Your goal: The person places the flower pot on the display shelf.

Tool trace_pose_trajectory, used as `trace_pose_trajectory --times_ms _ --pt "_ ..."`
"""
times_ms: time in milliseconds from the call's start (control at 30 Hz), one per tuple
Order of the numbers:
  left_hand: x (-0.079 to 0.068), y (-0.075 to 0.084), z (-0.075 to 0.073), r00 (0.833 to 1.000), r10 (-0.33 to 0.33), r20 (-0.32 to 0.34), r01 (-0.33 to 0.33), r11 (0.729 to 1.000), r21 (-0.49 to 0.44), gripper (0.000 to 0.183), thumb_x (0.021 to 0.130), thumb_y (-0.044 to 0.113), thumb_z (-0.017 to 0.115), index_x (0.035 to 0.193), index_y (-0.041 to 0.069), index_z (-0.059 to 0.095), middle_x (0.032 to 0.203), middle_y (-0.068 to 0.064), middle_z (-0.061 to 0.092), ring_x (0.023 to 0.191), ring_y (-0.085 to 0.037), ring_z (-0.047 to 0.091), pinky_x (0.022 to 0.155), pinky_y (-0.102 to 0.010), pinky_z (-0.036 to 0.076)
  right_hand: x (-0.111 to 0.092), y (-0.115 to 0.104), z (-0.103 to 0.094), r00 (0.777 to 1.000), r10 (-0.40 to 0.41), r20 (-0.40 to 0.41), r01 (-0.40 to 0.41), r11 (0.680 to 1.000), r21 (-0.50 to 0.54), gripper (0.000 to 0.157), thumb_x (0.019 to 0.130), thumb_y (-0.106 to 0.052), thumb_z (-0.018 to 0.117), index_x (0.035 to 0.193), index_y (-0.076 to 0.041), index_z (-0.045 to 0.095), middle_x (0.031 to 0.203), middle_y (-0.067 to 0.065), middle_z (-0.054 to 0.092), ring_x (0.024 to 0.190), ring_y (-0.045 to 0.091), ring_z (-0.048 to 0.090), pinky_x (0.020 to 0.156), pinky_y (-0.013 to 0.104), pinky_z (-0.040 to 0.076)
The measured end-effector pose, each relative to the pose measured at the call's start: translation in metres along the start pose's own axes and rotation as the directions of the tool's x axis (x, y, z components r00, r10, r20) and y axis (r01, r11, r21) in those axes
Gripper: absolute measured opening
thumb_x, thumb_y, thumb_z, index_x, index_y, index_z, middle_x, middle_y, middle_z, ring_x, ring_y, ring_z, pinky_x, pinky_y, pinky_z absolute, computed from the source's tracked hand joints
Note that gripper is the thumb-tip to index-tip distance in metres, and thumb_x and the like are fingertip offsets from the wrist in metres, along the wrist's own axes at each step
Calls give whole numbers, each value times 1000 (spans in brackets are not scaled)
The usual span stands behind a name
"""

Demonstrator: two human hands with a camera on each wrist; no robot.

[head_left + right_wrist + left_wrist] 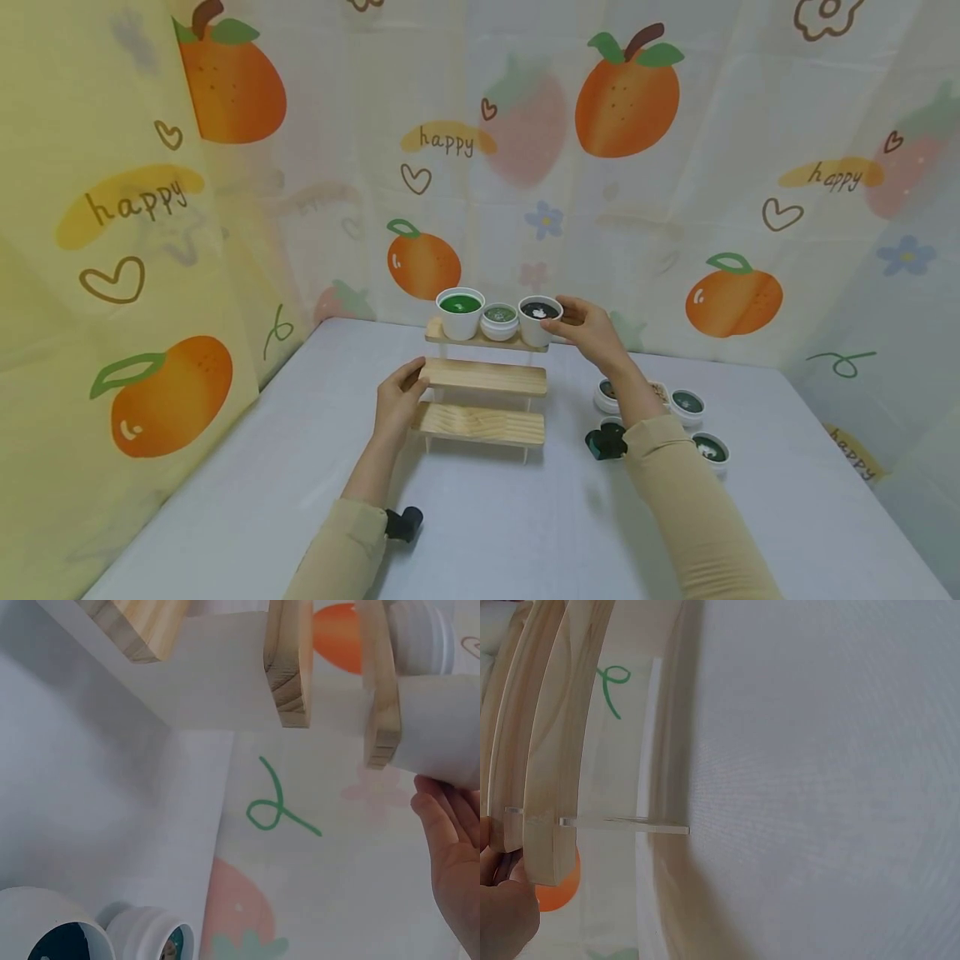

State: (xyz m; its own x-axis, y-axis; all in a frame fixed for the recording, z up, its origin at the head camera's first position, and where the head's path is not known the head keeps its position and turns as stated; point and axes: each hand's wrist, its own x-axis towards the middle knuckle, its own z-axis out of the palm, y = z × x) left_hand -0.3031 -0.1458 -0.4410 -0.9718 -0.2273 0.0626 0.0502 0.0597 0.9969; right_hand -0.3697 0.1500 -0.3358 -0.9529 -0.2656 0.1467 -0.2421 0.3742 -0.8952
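A three-tier wooden display stand [480, 423] rises on thin clear legs at the table's middle. My left hand [397, 402] grips the left end of its middle board [487, 377], fingers and thumb around the edge. On the top board [432, 332] are a tall white cup with green filling [461, 320] and a small white jar [499, 323]. A white cup with dark filling [536, 332] is at that board's right end, held at its right side by my right hand [588, 332]. In the right wrist view, fingertips meet this cup's wall [442, 735].
To the right of the stand, several white cups and jars sit on the table, including a dark green-filled one [687, 404] and another nearer me [711, 450]. My right forearm partly covers this group. A fruit-print curtain [525, 192] hangs behind the table.
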Motion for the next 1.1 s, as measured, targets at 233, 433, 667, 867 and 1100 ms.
trace_pose_trajectory --times_ms 233,433,667,867,1100 --pt "0 1 0 1000 -2 3 2 1000 -3 43 99 4 54 142 0 49 152 -18 46 143 -33 45 119 -38 42 -2 4 -1 1000 -3 2 3 999 -36 76 92 -27 70 152 -1 32 149 23 48 137 37 50 113 51 47" --pt "-1 1 -1 1000 -6 -2 6 1000 0 43 99 4 54 142 1 49 152 -18 46 142 -33 45 119 -39 42 -4 8 -4 1000 -5 20 6 999 -37 78 91 -29 72 152 0 33 150 23 48 139 38 48 115 52 44" --pt "0 1 0 1000 -4 -8 4 1000 4 43 98 4 55 141 1 50 151 -17 48 142 -32 46 119 -38 43 -10 16 -15 1000 3 20 -3 999 -32 78 91 -28 72 153 -2 32 152 22 45 142 37 45 119 53 40" --pt "0 1 1 1000 -3 -10 3 1000 6 43 98 3 54 141 1 50 151 -18 48 141 -33 46 119 -38 43 -20 21 -28 1000 -3 7 4 997 -73 78 91 -32 71 153 -3 32 152 22 45 141 36 46 118 52 40" --pt "-1 2 -1 1000 2 -7 -2 1000 7 44 98 3 55 141 0 50 150 -19 48 141 -33 46 119 -39 43 -36 31 -43 1000 -10 -22 8 994 -106 72 94 -31 67 152 -3 34 151 22 47 139 37 48 116 52 42"
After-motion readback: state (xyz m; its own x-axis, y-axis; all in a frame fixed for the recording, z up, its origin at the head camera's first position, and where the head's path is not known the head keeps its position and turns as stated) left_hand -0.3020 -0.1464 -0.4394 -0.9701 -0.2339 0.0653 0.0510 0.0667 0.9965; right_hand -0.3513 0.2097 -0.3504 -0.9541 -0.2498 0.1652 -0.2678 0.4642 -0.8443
